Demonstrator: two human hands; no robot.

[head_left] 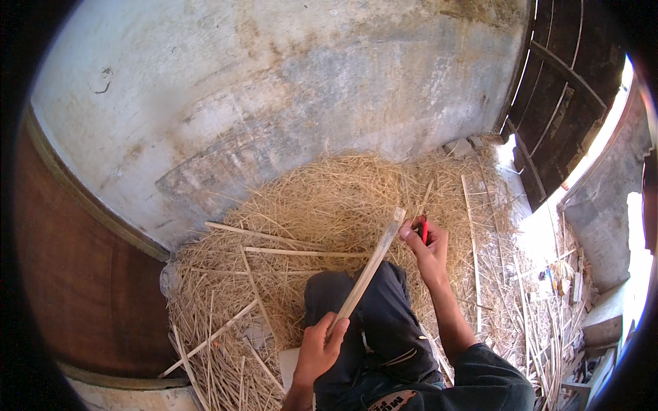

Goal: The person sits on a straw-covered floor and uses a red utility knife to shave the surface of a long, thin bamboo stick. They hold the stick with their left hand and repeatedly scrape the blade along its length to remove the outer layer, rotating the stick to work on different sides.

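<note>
My left hand (321, 349) is closed around the lower part of a pale bamboo strip (372, 266). The strip slants up and to the right across my lap, over my dark trousers (384, 315). Beside its upper end, my right hand (428, 252) is closed on a small red-handled tool (423, 230). Its working end is hidden by the fingers or too small to make out. The right fingers are close to the strip's top end; I cannot tell whether the tool touches it.
Straw-like shavings (329, 192) cover the floor in a heap around my legs. Several loose strips (301, 253) lie on them to the left, more to the right. A stained wall (288, 89) rises ahead, a brown panel (96, 267) stands left, and dark planks (555, 96) stand at the right.
</note>
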